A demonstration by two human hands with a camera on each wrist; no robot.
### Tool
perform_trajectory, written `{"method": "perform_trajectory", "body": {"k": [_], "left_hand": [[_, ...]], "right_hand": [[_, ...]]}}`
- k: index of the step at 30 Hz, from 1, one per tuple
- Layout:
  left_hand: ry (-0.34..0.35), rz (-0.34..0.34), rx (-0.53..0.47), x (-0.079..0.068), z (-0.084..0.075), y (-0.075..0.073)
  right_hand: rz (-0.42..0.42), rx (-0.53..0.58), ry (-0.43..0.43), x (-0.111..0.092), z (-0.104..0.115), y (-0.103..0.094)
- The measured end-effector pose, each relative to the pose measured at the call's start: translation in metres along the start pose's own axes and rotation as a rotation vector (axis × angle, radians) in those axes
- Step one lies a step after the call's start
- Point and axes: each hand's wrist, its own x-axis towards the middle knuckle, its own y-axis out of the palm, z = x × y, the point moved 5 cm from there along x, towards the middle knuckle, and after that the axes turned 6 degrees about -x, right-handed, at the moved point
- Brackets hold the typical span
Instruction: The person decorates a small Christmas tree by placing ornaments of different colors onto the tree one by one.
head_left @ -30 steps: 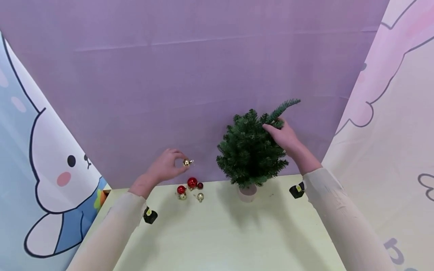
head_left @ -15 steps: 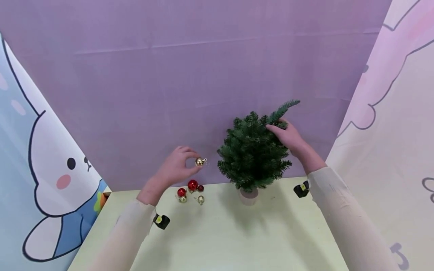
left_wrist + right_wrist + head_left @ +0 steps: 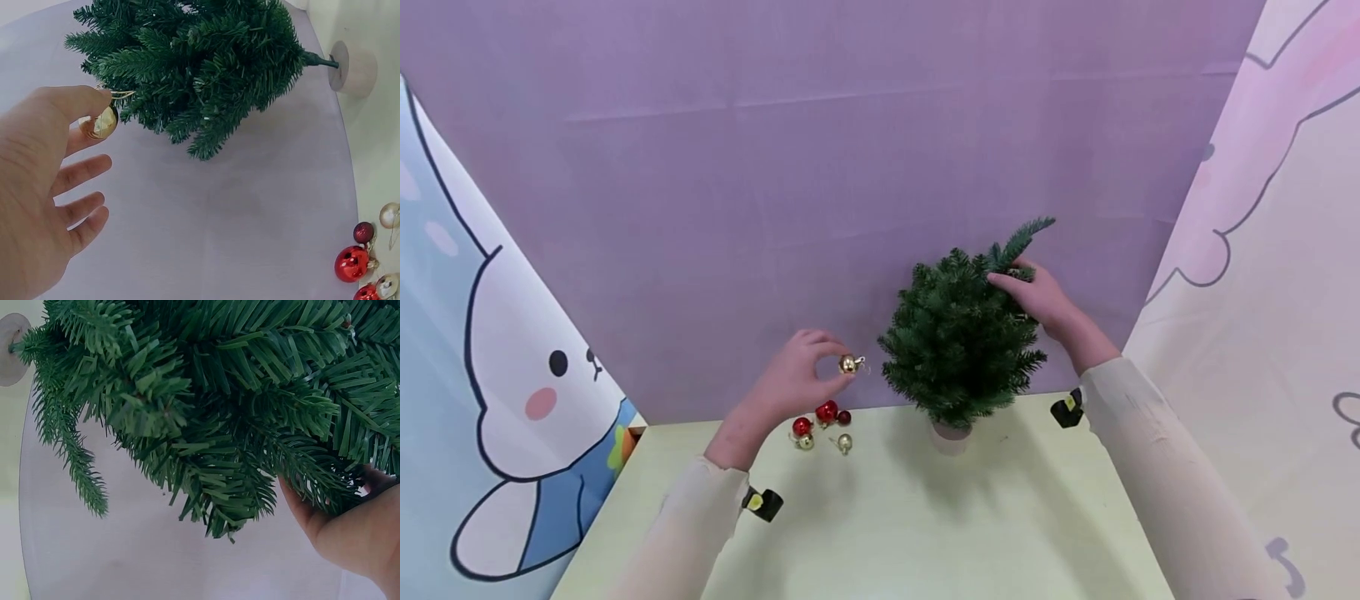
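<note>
Between thumb and forefinger, my left hand point(image 3: 793, 379) pinches a small gold bauble point(image 3: 848, 364) with a thin hanging loop. Its other fingers are spread loosely in the left wrist view. The bauble is in the air just left of a small green artificial Christmas tree point(image 3: 958, 342) on a round pale base point(image 3: 951, 440); in the head view a gap separates them. My right hand point(image 3: 1037, 298) grips the tree's upper right side, thumb in front, just below the long top sprig point(image 3: 1026, 237). Needles hide most of its fingers, also in the right wrist view.
On the pale table point(image 3: 865, 533), left of the tree, lie a large red bauble point(image 3: 827, 411), a smaller red one point(image 3: 802, 426), a dark red one point(image 3: 844, 417) and gold ones point(image 3: 845, 443). A purple cloth backdrop point(image 3: 760, 208) rises behind.
My left hand has carried the gold bauble rightward, closer to the tree. The right hand keeps its grip, and the top sprig has shifted slightly left over the last half second.
</note>
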Motion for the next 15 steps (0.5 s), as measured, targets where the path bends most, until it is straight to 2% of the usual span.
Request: {"method": "perform_trajectory", "body": {"k": [7,15], "left_hand": [[0.006,-0.01,-0.024,-0.005,-0.003,0.009],[-0.014,-0.003,-0.022,-0.01,-0.011,0.02]], "right_hand": [[-0.01,0.01,-0.013,0.002,0.003,-0.003],[-0.067,0.03,0.035,-0.01,0.012,-0.003]]}}
